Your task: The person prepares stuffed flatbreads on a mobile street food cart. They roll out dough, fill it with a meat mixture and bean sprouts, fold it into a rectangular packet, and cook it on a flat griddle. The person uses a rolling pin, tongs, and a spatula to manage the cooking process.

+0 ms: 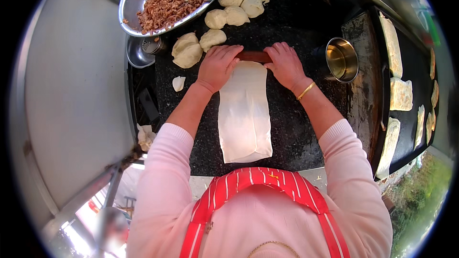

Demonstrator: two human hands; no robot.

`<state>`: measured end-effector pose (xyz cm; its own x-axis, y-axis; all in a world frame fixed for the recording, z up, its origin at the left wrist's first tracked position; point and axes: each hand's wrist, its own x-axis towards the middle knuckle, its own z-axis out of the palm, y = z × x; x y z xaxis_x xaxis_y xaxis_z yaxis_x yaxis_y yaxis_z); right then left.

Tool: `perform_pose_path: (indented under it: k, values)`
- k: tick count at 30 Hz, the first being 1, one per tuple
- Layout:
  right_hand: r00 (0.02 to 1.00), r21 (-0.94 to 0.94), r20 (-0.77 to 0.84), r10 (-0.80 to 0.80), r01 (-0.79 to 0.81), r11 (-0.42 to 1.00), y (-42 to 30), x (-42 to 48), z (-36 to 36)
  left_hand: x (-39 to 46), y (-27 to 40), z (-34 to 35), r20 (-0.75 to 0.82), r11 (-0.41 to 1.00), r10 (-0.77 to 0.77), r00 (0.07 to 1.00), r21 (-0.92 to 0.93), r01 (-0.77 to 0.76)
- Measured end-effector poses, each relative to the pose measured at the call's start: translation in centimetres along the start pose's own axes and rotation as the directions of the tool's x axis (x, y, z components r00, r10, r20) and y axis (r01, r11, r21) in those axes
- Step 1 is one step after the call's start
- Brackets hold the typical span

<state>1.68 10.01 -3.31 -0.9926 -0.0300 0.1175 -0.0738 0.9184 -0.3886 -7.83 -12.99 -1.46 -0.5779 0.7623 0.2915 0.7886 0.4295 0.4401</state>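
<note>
A long, thin sheet of dough [245, 111] lies flat on the black speckled stone worktop [294, 132], its near end close to the front edge. Across its far end rests a dark wooden rolling pin [254, 56]. My left hand [220, 65] grips the pin's left part, and my right hand [285, 63] grips its right part. Both hands cover the pin's ends. Just beyond my left hand sit a round dough piece [213, 39] and a larger dough lump [187, 51]. A small scrap of dough [178, 83] lies left of my left forearm.
A steel bowl of meat filling [179, 1] stands far left, beside several dough balls [251, 5]. Below it are a small metal bowl [138, 53] and a shaker [150, 45]. A steel cup of oil [341, 60] stands right, before a griddle [412, 125] bearing several flatbreads [401, 94].
</note>
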Motion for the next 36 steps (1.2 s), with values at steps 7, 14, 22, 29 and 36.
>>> perform_pose_path:
  k: [7, 14, 22, 29, 36]
  values:
    - [0.985, 0.085, -0.024, 0.169, -0.167, 0.982, -5.9, -9.7, 0.2, -8.2, 4.9, -0.4, 0.087, 0.902, -0.301, 0.95, 0.35, 0.254]
    - [0.885, -0.169, -0.278, 0.372, -0.426, 0.889, -3.0, -1.4, 2.4, -0.7, 1.5, 1.4, -0.096, 0.801, -0.305, 0.948, 0.513, 0.309]
    - [0.885, -0.208, -0.265, 0.383, -0.44, 0.874, -1.8, 1.0, 2.4, 2.0, 0.2, 1.8, -0.147, 0.806, -0.221, 0.964, 0.528, 0.266]
    - [0.905, -0.23, -0.08, 0.418, -0.425, 0.876, -2.0, -1.1, 3.4, -0.5, 1.1, 2.3, 0.066, 0.866, -0.234, 0.97, 0.468, 0.177]
    - [0.92, -0.225, -0.147, 0.362, -0.388, 0.894, -0.5, 0.9, 3.3, 1.3, 0.5, 2.7, 0.059, 0.89, -0.238, 0.969, 0.413, 0.193]
